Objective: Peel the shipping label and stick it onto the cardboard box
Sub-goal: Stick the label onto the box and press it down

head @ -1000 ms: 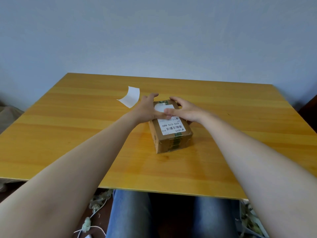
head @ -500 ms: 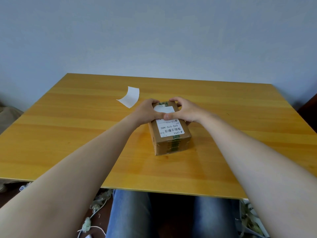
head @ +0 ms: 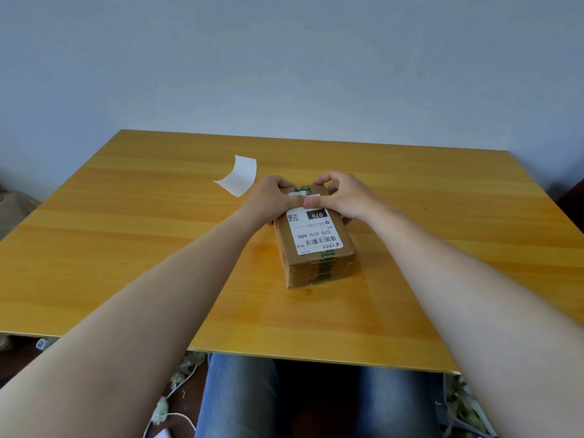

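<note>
Since the earlier frame both hands have slid to the far end of the cardboard box (head: 319,270), uncovering more of the shipping label (head: 317,237), including its black 070 block. The box sits mid-table (head: 126,248), long axis running near to far with the near end swung slightly right, and the label lies along its top face on that same axis.

I read the left hand (head: 270,197) as wrapped round the far-left corner, fingers curled over the far edge. The right hand (head: 346,197) mirrors it at the far-right corner. Their thumbs (head: 314,202) meet tip to tip across the label, pressing down on it.

What matters next is the strip of label just beyond the thumbs, toward the far edge (I can't tell whether it is fully stuck down). Both hands are equally near it, so a short push away from me should finish the smoothing.

The peeled white backing sheet (head: 241,177) lies curled on the table, just left of the left hand.
</note>
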The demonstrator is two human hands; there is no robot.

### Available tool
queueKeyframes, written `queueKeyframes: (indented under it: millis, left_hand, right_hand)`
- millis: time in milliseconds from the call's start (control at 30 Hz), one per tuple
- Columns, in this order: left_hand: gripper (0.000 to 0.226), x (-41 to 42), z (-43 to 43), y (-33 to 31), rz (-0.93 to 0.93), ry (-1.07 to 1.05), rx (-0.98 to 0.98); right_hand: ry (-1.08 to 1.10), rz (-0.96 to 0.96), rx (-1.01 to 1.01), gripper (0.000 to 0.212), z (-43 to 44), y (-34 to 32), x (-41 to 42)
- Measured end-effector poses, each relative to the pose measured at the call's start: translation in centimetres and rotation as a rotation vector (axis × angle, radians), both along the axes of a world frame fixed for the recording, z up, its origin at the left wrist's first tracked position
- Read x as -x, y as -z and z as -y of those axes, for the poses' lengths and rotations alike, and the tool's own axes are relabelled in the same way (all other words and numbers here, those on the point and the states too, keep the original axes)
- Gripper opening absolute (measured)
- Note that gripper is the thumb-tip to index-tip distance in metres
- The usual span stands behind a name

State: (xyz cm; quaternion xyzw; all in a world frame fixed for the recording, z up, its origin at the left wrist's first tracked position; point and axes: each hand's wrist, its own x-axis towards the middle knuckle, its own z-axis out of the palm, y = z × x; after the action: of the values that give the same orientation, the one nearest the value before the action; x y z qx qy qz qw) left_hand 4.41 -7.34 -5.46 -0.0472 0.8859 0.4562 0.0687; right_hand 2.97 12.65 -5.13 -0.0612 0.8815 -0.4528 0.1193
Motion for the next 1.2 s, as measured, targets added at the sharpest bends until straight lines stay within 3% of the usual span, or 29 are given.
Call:
queueKeyframes:
  millis: [300,567,833,933,1133,1200]
  left_hand:
    - [0.038,0.7,-0.3,-0.4,0.034,-0.039,-0.029]
    - [0.037,1.3,0.0,-0.1,0.033,-0.035,-0.067]
    - [0.028,1.3,-0.1,-0.2,-0.025,0.048,0.006]
    - [0.037,1.0,-0.1,-0.4,-0.028,0.045,-0.035]
    - [0.087,-0.7,1.0,-1.9,0.089,0.102,0.033]
    - [0.084,-1.2,1.1,-2.5,0.149,0.187,0.083]
  right_hand:
    - [0.036,-0.048,-0.008,0.054,0.3,0.1,1.2]
    - [0.053,-0.046,0.019,0.056,0.6,0.3,1.7]
    - [0.109,-0.02,0.057,0.046,0.9,0.2,0.7]
    - [0.171,0.009,0.036,0.046,0.8,0.0,0.1]
    - [0.203,0.043,-0.118,0.054,0.6,-1.4,-1.4]
    - [0.19,0.002,-0.204,0.05,0.7,-1.3,-1.5]
